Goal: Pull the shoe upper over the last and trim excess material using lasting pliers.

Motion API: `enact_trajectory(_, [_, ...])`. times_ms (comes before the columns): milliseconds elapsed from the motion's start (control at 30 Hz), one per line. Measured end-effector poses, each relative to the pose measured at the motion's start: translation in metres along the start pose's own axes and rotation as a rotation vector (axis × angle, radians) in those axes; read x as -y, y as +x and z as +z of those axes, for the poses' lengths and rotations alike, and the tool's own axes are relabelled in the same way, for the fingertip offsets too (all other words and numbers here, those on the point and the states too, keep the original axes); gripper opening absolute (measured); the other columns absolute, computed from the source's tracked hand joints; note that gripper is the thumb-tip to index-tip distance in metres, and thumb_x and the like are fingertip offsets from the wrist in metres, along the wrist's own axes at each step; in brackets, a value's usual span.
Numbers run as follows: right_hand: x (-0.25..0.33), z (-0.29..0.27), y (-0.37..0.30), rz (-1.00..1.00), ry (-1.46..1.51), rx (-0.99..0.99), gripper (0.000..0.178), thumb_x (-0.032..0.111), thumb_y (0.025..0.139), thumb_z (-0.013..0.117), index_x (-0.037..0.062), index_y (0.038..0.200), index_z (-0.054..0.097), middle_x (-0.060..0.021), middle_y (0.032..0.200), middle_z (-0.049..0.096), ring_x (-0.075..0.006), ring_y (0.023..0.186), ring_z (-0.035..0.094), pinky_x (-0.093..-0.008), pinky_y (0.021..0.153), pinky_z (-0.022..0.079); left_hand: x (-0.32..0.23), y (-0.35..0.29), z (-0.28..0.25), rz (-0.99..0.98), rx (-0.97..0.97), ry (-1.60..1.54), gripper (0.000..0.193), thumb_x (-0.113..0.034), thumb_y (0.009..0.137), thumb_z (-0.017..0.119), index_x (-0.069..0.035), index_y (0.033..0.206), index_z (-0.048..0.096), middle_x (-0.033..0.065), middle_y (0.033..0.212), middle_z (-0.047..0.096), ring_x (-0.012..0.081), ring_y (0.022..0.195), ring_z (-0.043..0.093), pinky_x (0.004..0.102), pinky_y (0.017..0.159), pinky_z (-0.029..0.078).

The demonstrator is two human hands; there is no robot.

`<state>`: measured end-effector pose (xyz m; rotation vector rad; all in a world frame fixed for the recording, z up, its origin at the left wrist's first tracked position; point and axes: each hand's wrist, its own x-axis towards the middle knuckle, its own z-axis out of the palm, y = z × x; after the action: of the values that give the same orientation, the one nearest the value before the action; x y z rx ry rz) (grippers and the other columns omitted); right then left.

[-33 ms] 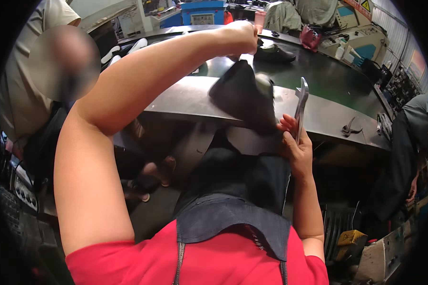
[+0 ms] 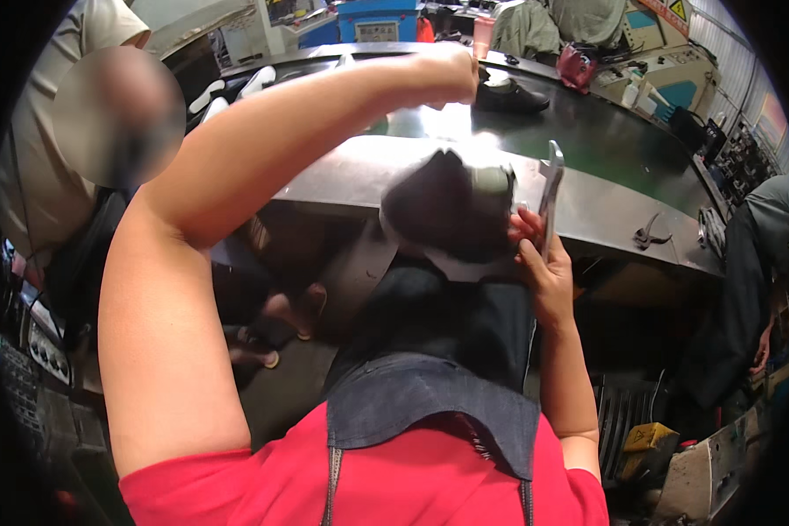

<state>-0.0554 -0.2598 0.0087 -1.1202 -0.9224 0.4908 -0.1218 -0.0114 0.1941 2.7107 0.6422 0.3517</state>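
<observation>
A black shoe (image 2: 438,206), smeared by motion, is in front of me at the near edge of the worktable, with a pale patch at its upper right. My right hand (image 2: 548,276) grips a slim silver metal hand tool (image 2: 551,188) that points upward; its fingertips are at the shoe's right side, and I cannot tell whether they also hold it. Above the shoe, my left hand (image 2: 450,77) is raised across the table with fingers closed. Whatever it may hold is hidden. Just right of that hand, another black shoe (image 2: 522,98) lies on the dark table surface.
The metal-edged table (image 2: 605,197) curves across in front. On its right rim lies a dark pincer-like tool (image 2: 650,232). A pink cup (image 2: 483,39) and a red bag (image 2: 577,66) are at the back. One person (image 2: 53,167) stands left, another (image 2: 745,272) right.
The shoe near me has dropped lower and turned slightly, showing more of its pale patch. My left hand has shifted a little; my right hand still grips the metal tool.
</observation>
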Motion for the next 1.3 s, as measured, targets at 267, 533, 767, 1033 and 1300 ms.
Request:
enact_trajectory(267, [-0.141, 0.028, -0.065, 0.009, -0.233, 0.200, 0.031, 0.013, 0.097, 0.054, 0.0018, 0.126, 0.060, -0.0078, 0.125, 0.060, -0.0208, 0.119, 0.054, -0.0322, 0.103, 0.039, 0.119, -0.194, 0.262, -0.105, 0.083, -0.822, 0.035, -0.034, 0.098, 0.056, -0.003, 0.110, 0.066, 0.0068, 0.109, 0.066, 0.0168, 0.107, 0.057, 0.0329, 0.095, 0.045])
enact_trajectory(533, [-0.097, 0.007, -0.116, 0.157, -0.209, 0.295, 0.052, 0.000, 0.083, 0.069, 0.0002, 0.133, 0.054, -0.0147, 0.143, 0.045, -0.0260, 0.134, 0.044, -0.0352, 0.111, 0.034, 0.125, -0.318, 0.212, 0.147, 0.343, -0.826, 0.097, -0.027, 0.083, 0.073, -0.008, 0.156, 0.011, 0.0161, 0.157, 0.023, 0.0286, 0.147, 0.022, 0.0386, 0.118, 0.021])
enact_trajectory(767, [-0.115, 0.023, -0.109, -0.210, -0.511, 0.246, 0.074, 0.011, 0.066, 0.085, -0.0009, 0.132, 0.053, -0.0201, 0.148, 0.038, -0.0345, 0.131, 0.047, -0.0372, 0.106, 0.043, 0.116, -0.275, 0.240, 0.319, 0.186, -0.738, 0.121, -0.019, 0.060, 0.090, -0.008, 0.154, 0.014, 0.0172, 0.157, 0.024, 0.0303, 0.146, 0.024, 0.0399, 0.118, 0.023])
enact_trajectory(1033, [-0.033, 0.023, -0.060, -0.290, -0.527, 0.115, 0.052, 0.021, 0.078, 0.079, 0.0010, 0.122, 0.060, -0.0200, 0.123, 0.059, -0.0363, 0.104, 0.063, -0.0387, 0.086, 0.052, 0.048, -0.213, 0.184, 0.114, 0.008, -0.987, 0.103, -0.036, 0.070, 0.087, 0.000, 0.147, 0.028, 0.0150, 0.134, 0.050, 0.0240, 0.127, 0.047, 0.0360, 0.109, 0.034])
enact_trajectory(1300, [-0.051, 0.005, -0.071, 0.061, -0.305, 0.093, 0.050, 0.017, 0.085, 0.073, 0.0013, 0.130, 0.057, -0.0146, 0.117, 0.063, -0.0232, 0.108, 0.061, -0.0316, 0.093, 0.046, 0.056, -0.175, 0.200, 0.207, 0.190, -0.918, 0.111, -0.039, 0.073, 0.084, -0.003, 0.152, 0.016, 0.0177, 0.146, 0.035, 0.0282, 0.139, 0.030, 0.0375, 0.115, 0.023])
